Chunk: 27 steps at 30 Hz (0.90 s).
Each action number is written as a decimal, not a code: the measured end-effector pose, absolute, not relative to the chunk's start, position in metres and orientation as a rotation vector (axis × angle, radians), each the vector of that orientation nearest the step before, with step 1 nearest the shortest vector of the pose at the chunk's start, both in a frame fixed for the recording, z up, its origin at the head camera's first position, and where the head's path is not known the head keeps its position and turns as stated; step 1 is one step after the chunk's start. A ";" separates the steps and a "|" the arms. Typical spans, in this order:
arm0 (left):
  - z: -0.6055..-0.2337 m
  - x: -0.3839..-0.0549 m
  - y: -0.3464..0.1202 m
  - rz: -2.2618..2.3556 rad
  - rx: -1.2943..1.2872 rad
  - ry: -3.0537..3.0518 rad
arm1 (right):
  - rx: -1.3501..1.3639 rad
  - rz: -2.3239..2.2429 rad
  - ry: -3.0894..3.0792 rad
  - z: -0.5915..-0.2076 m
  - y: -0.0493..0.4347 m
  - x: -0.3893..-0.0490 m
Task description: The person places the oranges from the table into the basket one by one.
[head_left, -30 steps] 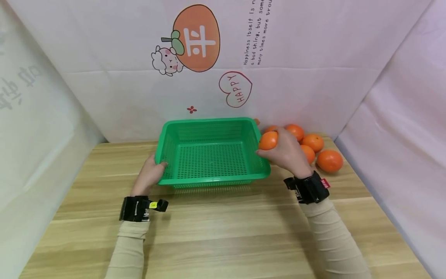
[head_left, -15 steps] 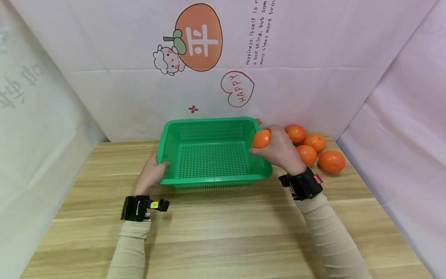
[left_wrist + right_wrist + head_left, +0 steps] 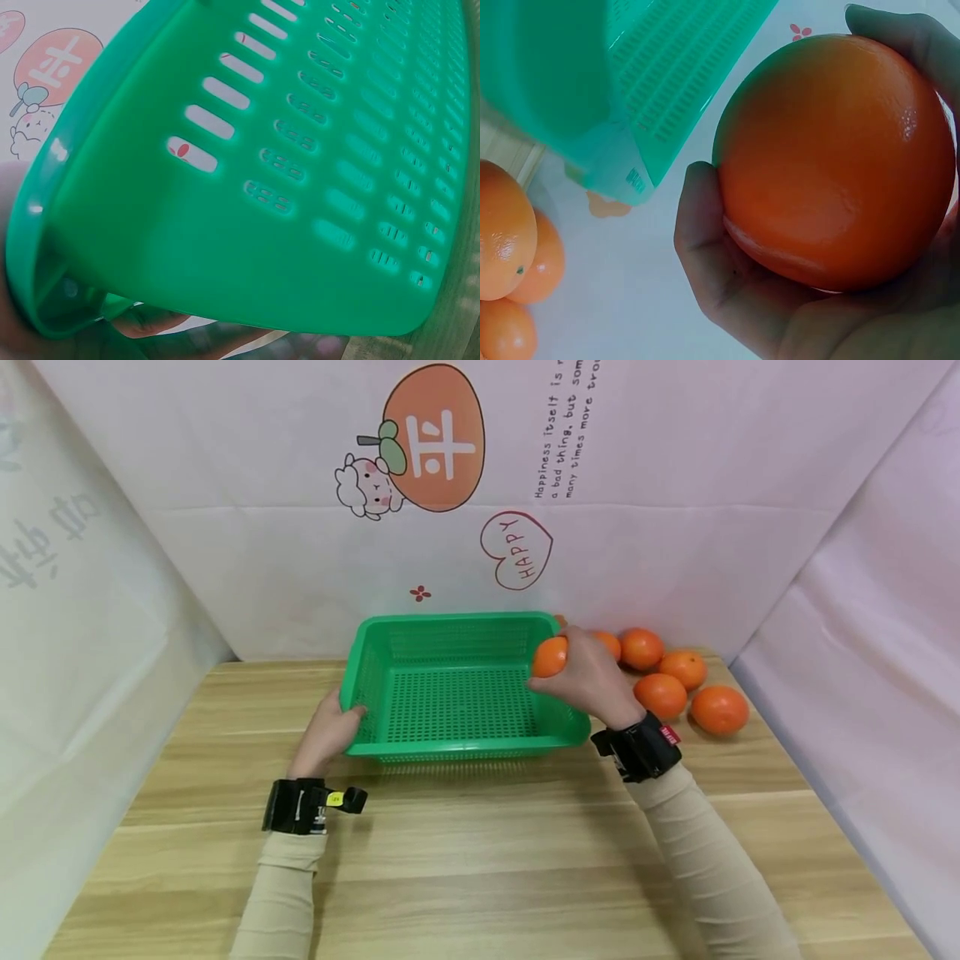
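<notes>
A green plastic basket [image 3: 465,746] with slotted walls stands on the table, and its floor shows bare. My left hand [image 3: 327,732] grips its left rim, the thumb over the edge; in the left wrist view some fingers [image 3: 150,319] show beneath the rim. Over the basket's right side, my right hand [image 3: 592,675] holds an orange [image 3: 550,657]. The right wrist view has this smooth orange [image 3: 832,165] large, with thumb and fingers curled around it. Several more oranges [image 3: 660,696] lie on the table to the right of the basket.
The wooden table [image 3: 465,852] extends in front of the basket. A white printed cloth [image 3: 300,568] hangs right behind it, and more cloth [image 3: 885,610] rises along both sides. Each wrist wears a black strap [image 3: 296,806].
My right hand has carried the orange leftward, from beside the basket's right rim to over its right side. The left hand has kept its grip on the basket.
</notes>
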<state>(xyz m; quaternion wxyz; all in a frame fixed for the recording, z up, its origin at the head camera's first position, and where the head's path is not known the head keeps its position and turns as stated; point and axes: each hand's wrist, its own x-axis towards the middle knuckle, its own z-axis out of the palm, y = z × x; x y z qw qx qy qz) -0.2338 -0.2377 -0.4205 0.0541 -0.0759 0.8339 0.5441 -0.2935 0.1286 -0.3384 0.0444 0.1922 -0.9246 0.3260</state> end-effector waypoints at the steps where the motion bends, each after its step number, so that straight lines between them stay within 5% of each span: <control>1: -0.420 -0.234 -0.238 1.651 -0.233 2.533 | 0.602 1.002 -2.808 -0.338 0.128 -0.294; 27: -0.416 -0.233 -0.235 1.664 -0.260 2.519 | 0.497 0.930 -3.062 -0.342 0.108 -0.310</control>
